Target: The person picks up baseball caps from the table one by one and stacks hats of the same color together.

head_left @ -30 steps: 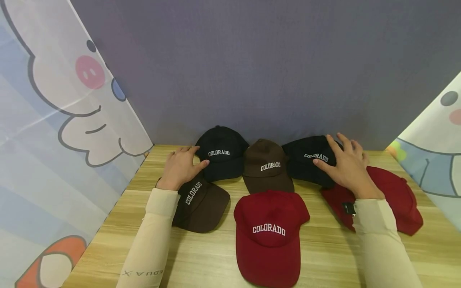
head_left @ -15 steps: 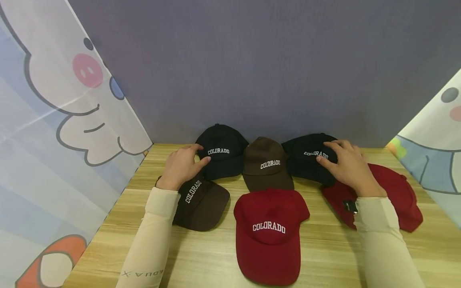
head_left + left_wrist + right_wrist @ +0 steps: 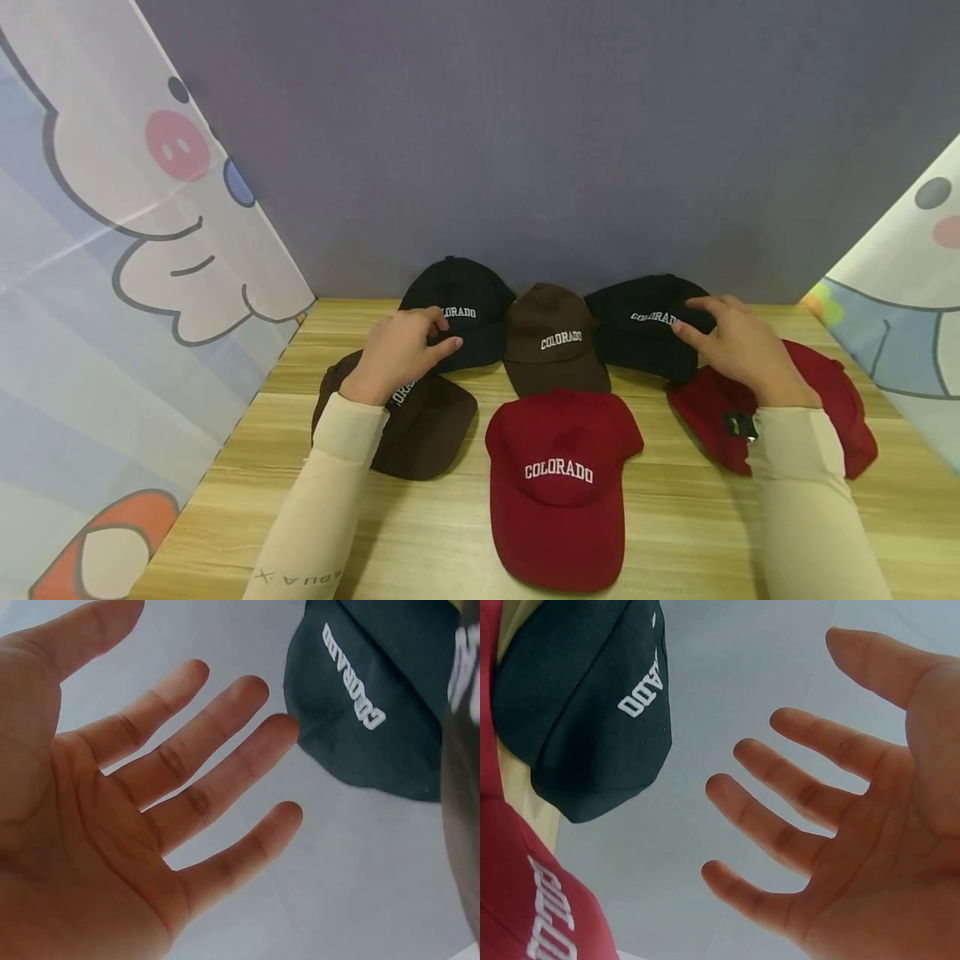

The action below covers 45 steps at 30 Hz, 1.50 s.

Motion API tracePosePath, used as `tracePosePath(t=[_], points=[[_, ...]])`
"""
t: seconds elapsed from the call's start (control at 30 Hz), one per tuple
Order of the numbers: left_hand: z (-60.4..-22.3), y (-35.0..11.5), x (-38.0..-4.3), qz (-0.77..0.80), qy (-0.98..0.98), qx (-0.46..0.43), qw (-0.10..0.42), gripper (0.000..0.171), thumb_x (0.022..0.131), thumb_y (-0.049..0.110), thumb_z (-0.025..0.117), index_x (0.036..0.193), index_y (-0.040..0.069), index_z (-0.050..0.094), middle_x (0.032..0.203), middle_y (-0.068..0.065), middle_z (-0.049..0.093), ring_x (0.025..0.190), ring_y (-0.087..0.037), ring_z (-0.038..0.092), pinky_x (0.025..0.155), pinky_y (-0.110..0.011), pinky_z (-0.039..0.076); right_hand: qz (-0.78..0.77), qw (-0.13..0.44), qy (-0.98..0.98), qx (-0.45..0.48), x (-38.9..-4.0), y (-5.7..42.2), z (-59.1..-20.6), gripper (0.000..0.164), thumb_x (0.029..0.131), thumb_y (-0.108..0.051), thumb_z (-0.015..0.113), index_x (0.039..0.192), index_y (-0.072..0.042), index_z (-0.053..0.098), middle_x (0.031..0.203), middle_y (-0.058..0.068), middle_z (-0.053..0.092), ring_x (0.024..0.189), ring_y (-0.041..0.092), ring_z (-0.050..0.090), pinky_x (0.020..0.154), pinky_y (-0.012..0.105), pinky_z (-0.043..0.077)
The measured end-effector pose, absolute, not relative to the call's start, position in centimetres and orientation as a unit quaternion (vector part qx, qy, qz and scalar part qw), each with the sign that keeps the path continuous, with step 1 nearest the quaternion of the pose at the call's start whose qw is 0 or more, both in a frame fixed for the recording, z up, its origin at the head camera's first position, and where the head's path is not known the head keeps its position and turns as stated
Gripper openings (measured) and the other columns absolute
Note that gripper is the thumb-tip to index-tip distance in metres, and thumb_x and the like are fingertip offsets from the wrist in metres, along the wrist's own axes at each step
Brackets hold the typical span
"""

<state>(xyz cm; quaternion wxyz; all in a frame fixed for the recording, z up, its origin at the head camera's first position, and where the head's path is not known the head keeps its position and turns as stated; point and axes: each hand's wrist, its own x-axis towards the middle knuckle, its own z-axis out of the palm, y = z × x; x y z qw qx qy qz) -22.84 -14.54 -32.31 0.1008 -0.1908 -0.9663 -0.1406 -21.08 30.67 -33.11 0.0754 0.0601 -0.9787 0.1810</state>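
Observation:
My left hand point(image 3: 397, 354) hovers over the left brown cap point(image 3: 431, 433), partly covering its white COLORADO lettering. Its fingertips reach in front of the left black cap point(image 3: 476, 287). In the left wrist view, that palm and the spread fingers point(image 3: 225, 727) hold nothing. On the other side, my right hand point(image 3: 742, 350) is above the right red cap point(image 3: 825, 383), beside the right black cap point(image 3: 637, 358). The right wrist view shows its fingers point(image 3: 765, 817) apart and relaxed, with nothing in them. Both hands look raised clear of the caps.
Between the two black caps sits another brown cap point(image 3: 551, 321). Front and centre on the wooden table point(image 3: 420, 542) lies a red cap point(image 3: 558, 533), brim toward me. A grey panel point(image 3: 525, 142) closes the back, with cartoon-printed sheets point(image 3: 97, 333) at the sides.
My left hand has shifted right, in front of the left black cap's lettering. The right hand's raised, spread fingers have come down, and that hand has drifted slightly right. The caps look unmoved.

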Motion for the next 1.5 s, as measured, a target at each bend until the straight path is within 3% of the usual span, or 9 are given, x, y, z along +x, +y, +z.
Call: tracePosePath(t=[0.2,0.4,0.67,0.97,1.5], points=[[-32.8,-13.6,-22.7,-0.146,-0.962,-0.221,0.066,0.030,0.094,0.041,0.073,0.110,0.015,0.072,0.104,-0.004,0.076,0.088,-0.020,0.070,0.074,-0.041,0.057,0.191,0.067,-0.978,0.053,-20.7,31.9,-33.0,0.065,0.104,-0.046,0.054,0.145,0.004,0.048,0.144,0.036,0.043,0.118,0.054,0.053,0.095,0.073,0.039],[-32.9,-12.8,-22.5,-0.158,-0.951,-0.262,0.042,0.021,0.093,0.033,0.076,0.103,0.015,0.072,0.097,-0.001,0.073,0.086,-0.016,0.068,0.075,-0.038,0.056,0.197,0.068,-0.977,0.043,-20.6,32.8,-32.9,0.065,0.105,-0.045,0.052,0.144,0.007,0.047,0.143,0.038,0.043,0.123,0.055,0.048,0.095,0.073,0.039],[-33.5,-11.8,-22.4,-0.184,-0.929,-0.317,-0.049,0.005,0.095,0.024,0.074,0.097,0.020,0.075,0.077,0.012,0.067,0.068,-0.006,0.059,0.066,-0.028,0.050,0.213,0.085,-0.973,0.038,-20.5,33.5,-32.6,0.062,0.105,-0.044,0.052,0.142,0.006,0.049,0.142,0.038,0.046,0.121,0.057,0.049,0.093,0.072,0.040],[-34.1,-10.5,-21.9,-0.184,-0.914,-0.339,-0.125,0.014,0.096,0.027,0.071,0.104,0.018,0.077,0.085,0.011,0.069,0.075,-0.005,0.062,0.071,-0.028,0.053,0.230,0.113,-0.966,0.040,-20.2,35.3,-32.7,0.052,0.106,-0.032,0.053,0.138,0.008,0.051,0.136,0.037,0.052,0.117,0.060,0.051,0.091,0.070,0.041],[-34.9,-9.8,-21.3,-0.171,-0.897,-0.374,-0.163,0.019,0.093,0.019,0.069,0.109,0.017,0.078,0.084,0.011,0.071,0.077,-0.002,0.063,0.074,-0.025,0.053,0.230,0.107,-0.966,-0.045,-18.6,38.6,-32.3,0.056,0.107,-0.037,0.048,0.138,0.009,0.049,0.134,0.039,0.051,0.119,0.058,0.049,0.088,0.069,0.041]])
